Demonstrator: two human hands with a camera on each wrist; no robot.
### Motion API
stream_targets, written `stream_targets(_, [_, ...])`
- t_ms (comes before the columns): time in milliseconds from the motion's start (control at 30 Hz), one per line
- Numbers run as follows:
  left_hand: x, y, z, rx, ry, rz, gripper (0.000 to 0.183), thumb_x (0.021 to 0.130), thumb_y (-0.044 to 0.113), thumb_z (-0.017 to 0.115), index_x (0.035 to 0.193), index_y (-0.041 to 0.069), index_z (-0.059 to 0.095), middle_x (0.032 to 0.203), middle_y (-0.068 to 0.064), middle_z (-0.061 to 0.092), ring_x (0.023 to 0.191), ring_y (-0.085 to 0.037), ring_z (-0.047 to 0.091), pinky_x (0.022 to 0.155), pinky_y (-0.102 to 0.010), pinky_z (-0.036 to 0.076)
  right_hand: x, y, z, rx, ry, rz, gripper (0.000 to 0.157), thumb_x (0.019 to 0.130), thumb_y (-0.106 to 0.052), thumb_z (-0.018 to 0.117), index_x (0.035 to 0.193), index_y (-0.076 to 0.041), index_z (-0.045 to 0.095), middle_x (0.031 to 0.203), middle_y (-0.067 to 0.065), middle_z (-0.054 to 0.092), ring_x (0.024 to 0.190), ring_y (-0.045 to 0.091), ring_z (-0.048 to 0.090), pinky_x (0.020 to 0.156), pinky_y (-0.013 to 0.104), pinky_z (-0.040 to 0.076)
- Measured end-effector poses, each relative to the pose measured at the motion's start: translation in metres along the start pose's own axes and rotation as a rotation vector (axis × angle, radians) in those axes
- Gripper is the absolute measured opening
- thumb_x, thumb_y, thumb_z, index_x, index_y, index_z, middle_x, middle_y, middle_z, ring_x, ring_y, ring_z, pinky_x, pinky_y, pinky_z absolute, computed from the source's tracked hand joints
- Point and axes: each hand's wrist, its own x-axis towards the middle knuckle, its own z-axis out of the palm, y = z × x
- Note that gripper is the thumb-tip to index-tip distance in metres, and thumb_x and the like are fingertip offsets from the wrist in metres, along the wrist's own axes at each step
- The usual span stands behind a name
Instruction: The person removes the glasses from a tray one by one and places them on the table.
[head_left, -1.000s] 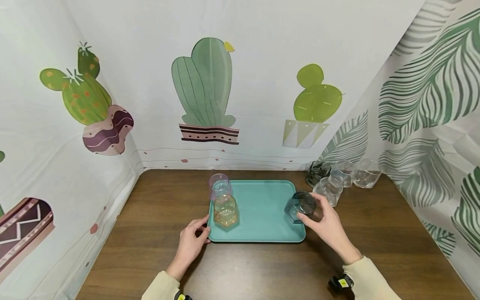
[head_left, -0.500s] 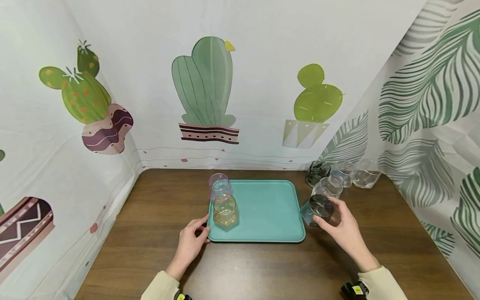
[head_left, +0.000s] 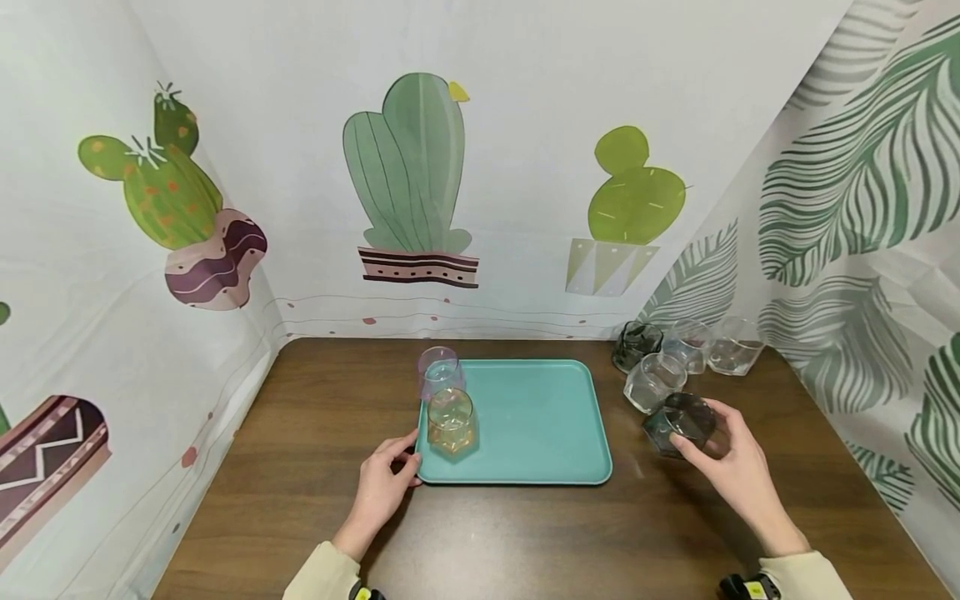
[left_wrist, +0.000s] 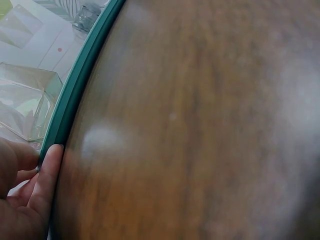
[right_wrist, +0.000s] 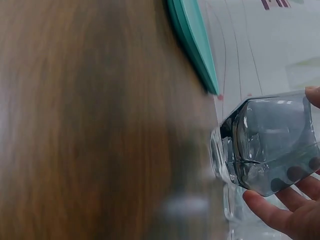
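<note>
The person's right hand (head_left: 738,468) holds a smoky-grey faceted glass tumbler (head_left: 678,425) beyond the right edge of a turquoise rectangular tray (head_left: 528,425), a strip of brown wooden table (head_left: 627,454) between them; the left hand (head_left: 384,479) grips the tray's near-left corner.

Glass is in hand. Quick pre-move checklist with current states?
1. Right hand has the dark glass: ok, held between thumb and fingers.
2. Left hand steadying the tray: ok, fingers and thumb at its near-left corner.
3. Dark glass clear of the tray: ok, off its right side.
4. Dark glass clear of the nearest clear glass: cannot tell; they look very close, contact unclear.
5. Dark glass standing on the table: cannot tell; base contact unclear.
6. Amber glass upright on the tray: ok.
</note>
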Motion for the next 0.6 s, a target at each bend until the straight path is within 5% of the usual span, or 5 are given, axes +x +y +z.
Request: stream_targets(600, [0.0, -0.001, 0.0, -0.008, -0.009, 0.001, 0.042, 0.097, -0.002, 0.069, 0.138, 0.001, 0.066, 0.118, -0.017, 0.067, 0.076, -0.012, 0.068, 0.062, -0.021, 0.065, 0.009, 0.028, -0.039, -0.096, 0.057, 0.089, 0.073, 0.092, -0.018, 0.081, 0.148, 0.005, 0.041, 0.132, 0.028, 0.054, 0.103, -0.023, 0.039, 0.074, -0.005, 0.046])
